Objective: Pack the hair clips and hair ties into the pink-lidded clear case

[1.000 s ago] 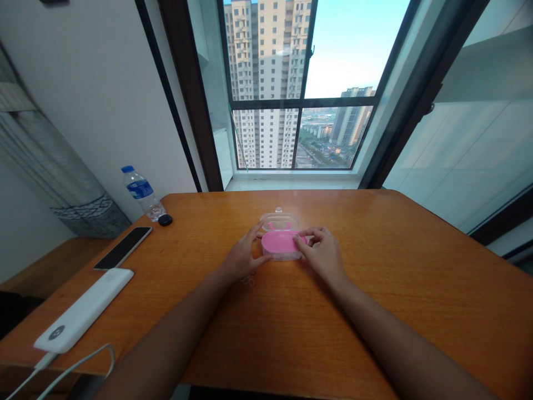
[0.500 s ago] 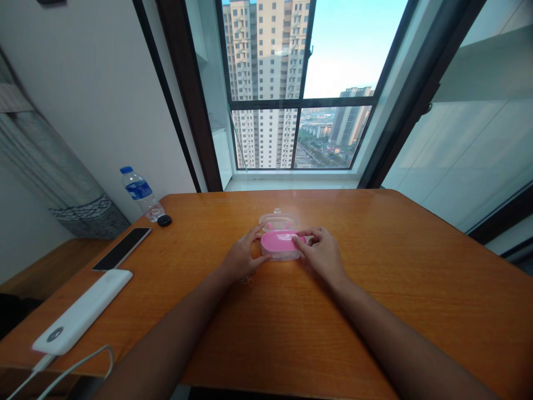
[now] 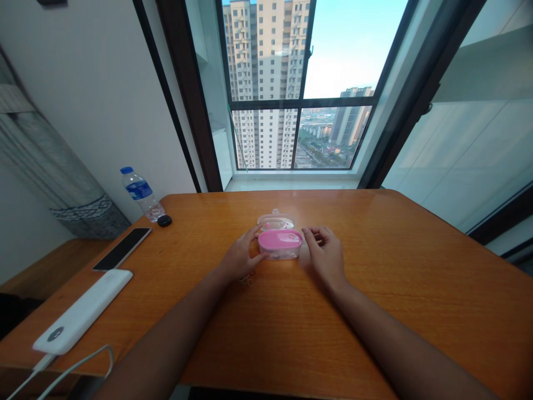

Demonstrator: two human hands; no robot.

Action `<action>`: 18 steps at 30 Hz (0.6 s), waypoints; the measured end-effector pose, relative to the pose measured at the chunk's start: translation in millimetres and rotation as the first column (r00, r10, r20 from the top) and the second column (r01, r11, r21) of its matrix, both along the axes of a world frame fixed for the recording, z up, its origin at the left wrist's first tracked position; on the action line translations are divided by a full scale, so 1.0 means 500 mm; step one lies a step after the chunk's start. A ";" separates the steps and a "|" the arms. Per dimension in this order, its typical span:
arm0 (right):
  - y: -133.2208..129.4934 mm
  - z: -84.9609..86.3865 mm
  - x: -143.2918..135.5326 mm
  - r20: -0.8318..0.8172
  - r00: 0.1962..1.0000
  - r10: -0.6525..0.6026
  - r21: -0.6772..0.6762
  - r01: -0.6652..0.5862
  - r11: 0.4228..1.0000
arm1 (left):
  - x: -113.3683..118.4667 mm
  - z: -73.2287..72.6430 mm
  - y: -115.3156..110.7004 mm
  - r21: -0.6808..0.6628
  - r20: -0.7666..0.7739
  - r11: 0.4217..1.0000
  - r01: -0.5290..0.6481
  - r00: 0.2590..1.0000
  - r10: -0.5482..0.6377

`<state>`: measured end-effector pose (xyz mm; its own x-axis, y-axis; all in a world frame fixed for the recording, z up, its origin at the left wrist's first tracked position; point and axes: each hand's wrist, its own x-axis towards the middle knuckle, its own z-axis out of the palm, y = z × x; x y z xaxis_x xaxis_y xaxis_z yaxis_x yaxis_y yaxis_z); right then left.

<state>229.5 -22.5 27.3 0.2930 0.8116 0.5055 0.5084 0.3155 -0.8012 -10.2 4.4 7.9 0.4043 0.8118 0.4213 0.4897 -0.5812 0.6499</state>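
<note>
A small clear box with a pink inner tray (image 3: pixel 280 240) rests on the wooden table, its transparent lid (image 3: pixel 276 221) swung open at the back. My left hand (image 3: pixel 240 255) grips the box's left end between thumb and fingers. Just off the right end is my right hand (image 3: pixel 325 253), its thumb and fingertips pressed together; whatever they may pinch is too small to make out. Several small thin rings (image 3: pixel 247 280) lie on the table beside my left wrist.
At the left are a water bottle (image 3: pixel 141 193), a round black object (image 3: pixel 164 220), a phone (image 3: pixel 122 249) and a white power bank (image 3: pixel 83 311) with a cable (image 3: pixel 79 364). The table (image 3: pixel 400 266) reaches back towards a window.
My right hand has come away from the pink tray, slightly to the right. The box has shifted a little left, with my left hand still on it.
</note>
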 end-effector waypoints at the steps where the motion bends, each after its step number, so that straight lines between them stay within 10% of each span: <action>1: -0.004 0.003 -0.002 -0.001 1.000 0.013 0.012 -0.013 1.000 | -0.001 -0.001 0.001 -0.002 -0.002 1.000 0.003 1.000 -0.003; 10: -0.047 0.010 -0.028 0.212 0.927 0.309 -0.052 -0.305 0.951 | -0.019 0.013 0.001 0.001 -0.116 0.999 0.038 0.993 -0.037; 18: -0.067 0.008 -0.046 0.502 0.586 0.636 -0.274 -0.590 0.759 | -0.084 0.043 0.015 -0.063 -0.281 0.998 0.012 0.959 -0.029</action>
